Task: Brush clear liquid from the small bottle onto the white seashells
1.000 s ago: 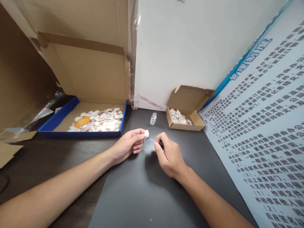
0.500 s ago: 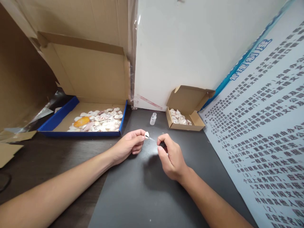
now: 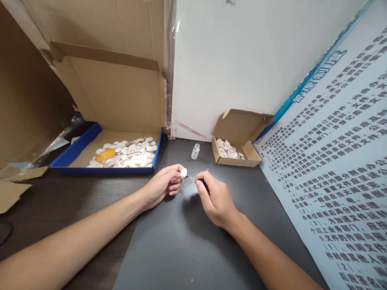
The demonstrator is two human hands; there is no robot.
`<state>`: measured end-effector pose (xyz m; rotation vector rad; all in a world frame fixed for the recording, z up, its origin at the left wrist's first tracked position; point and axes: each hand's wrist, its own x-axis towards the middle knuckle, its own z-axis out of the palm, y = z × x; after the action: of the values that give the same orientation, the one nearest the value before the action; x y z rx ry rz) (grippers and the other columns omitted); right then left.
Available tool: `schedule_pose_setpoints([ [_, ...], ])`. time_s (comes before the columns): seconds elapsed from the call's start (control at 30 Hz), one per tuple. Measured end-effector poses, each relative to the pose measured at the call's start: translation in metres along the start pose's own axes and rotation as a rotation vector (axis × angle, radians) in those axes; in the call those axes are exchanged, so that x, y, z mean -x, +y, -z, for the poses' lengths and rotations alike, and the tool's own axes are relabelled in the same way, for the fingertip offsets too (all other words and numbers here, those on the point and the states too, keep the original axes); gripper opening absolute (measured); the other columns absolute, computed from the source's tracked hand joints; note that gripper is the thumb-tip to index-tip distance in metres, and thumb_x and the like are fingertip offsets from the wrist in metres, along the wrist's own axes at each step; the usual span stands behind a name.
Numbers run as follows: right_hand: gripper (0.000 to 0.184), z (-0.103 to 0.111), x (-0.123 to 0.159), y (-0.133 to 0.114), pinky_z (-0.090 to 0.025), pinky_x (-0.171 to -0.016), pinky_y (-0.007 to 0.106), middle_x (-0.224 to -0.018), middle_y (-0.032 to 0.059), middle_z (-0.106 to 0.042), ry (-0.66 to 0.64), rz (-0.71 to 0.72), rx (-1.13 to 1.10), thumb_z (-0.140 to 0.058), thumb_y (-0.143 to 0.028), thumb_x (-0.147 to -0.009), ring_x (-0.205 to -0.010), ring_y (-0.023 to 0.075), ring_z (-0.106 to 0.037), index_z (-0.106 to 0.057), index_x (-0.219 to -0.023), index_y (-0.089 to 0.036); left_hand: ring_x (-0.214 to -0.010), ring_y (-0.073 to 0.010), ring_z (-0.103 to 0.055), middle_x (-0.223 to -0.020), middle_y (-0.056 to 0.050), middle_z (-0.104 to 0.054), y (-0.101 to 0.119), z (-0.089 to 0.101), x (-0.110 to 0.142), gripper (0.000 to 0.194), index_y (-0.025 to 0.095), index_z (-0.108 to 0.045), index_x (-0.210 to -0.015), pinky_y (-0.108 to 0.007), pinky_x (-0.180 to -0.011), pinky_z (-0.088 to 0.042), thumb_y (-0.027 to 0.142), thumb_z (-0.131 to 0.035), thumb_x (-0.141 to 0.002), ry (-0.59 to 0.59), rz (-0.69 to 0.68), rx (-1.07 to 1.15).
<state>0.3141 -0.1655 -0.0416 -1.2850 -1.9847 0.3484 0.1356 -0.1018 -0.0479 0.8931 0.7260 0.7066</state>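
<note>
Shell [image 3: 184, 173] pinched, LH grip [image 3: 165, 182] | RH grip [image 3: 217, 197] clamped on blk item [image 3: 206, 186], mostly hidden

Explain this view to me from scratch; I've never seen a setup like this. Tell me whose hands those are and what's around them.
There is no machine here: these are a person's own bare hands, seen by a camera worn on the head, looking forward and down. The left hand pinches a white shell. The right hand holds something black, mostly hidden by the fingers. Beyond them, a small bottle stands upright on the dark mat. To the left is an open blue-sided box of shells; to the right, a smaller brown box also holds shells.
</note>
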Motion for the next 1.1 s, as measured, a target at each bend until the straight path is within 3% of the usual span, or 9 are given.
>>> schedule_pose_setpoints([
  [0.1, 0.017, -0.0001, -0.0004, 0.0011, -0.036, -0.060, 0.026, -0.072, -0.0011, -0.057, 0.043, -0.024, 0.021, -0.039, -0.027, -0.100, -0.061, 0.0132, -0.051, -0.051, -0.091, -0.020, -0.043, -0.0039, -0.023, -0.055, 0.009, -0.024, -0.0003, 0.0003, -0.0002, 0.013, 0.018, -0.045, -0.077, -0.015, -0.043, -0.020, 0.019, -0.056, -0.072, 0.005, 0.005, -0.004],
  [0.27, 0.015, 0.0009, 0.0017, 0.0013, -0.038, -0.060, 0.024, -0.073, -0.0010, -0.056, 0.040, 0.081, -0.096, -0.038, -0.024, -0.100, -0.059, 0.0122, -0.050, -0.051, -0.095, -0.020, -0.043, -0.0044, -0.022, -0.054, 0.010, -0.022, -0.0009, 0.0006, -0.0002, 0.012, 0.018, -0.045, -0.077, -0.016, -0.043, -0.020, 0.019, -0.055, -0.071, 0.013, 0.013, -0.010],
  [0.47, 0.015, 0.0005, 0.0000, 0.0016, -0.036, -0.060, 0.025, -0.073, -0.0016, -0.056, 0.034, -0.050, 0.008, -0.039, -0.027, -0.100, -0.061, 0.0127, -0.050, -0.051, -0.093, -0.021, -0.045, -0.0041, -0.020, -0.056, 0.009, -0.022, -0.0010, 0.0020, -0.0007, 0.011, 0.017, -0.045, -0.074, -0.017, -0.044, -0.019, 0.020, -0.055, -0.070, -0.008, 0.010, -0.009],
  [0.63, 0.015, 0.0011, 0.0015, 0.0003, -0.037, -0.059, 0.024, -0.072, -0.0016, -0.055, 0.012, 0.089, -0.108, -0.038, -0.024, -0.100, -0.058, 0.0121, -0.049, -0.051, -0.096, -0.020, -0.045, -0.0043, -0.019, -0.055, 0.009, -0.022, -0.0005, 0.0017, -0.0002, 0.011, 0.017, -0.045, -0.074, -0.017, -0.043, -0.019, 0.019, -0.055, -0.068, 0.001, 0.015, -0.027],
  [0.83, 0.018, 0.0006, 0.0003, 0.0001, -0.034, -0.058, 0.024, -0.069, -0.0022, -0.053, 0.038, 0.006, -0.007, -0.038, -0.025, -0.101, -0.057, 0.0116, -0.047, -0.051, -0.090, -0.020, -0.045, -0.0040, -0.019, -0.055, 0.009, -0.025, -0.0010, 0.0022, -0.0007, 0.012, 0.017, -0.045, -0.072, -0.017, -0.043, -0.019, 0.019, -0.055, -0.066, -0.019, 0.015, -0.035],
  [1.1, 0.015, 0.0002, 0.0012, 0.0002, -0.034, -0.055, 0.021, -0.066, -0.0037, -0.051, 0.042, 0.103, -0.101, -0.040, -0.024, -0.100, -0.052, 0.0094, -0.044, -0.052, -0.091, -0.019, -0.046, -0.0046, -0.021, -0.054, 0.008, -0.026, -0.0035, 0.0031, -0.0011, 0.010, 0.016, -0.046, -0.071, -0.018, -0.043, -0.022, 0.021, -0.054, -0.067, -0.042, 0.000, -0.084],
])
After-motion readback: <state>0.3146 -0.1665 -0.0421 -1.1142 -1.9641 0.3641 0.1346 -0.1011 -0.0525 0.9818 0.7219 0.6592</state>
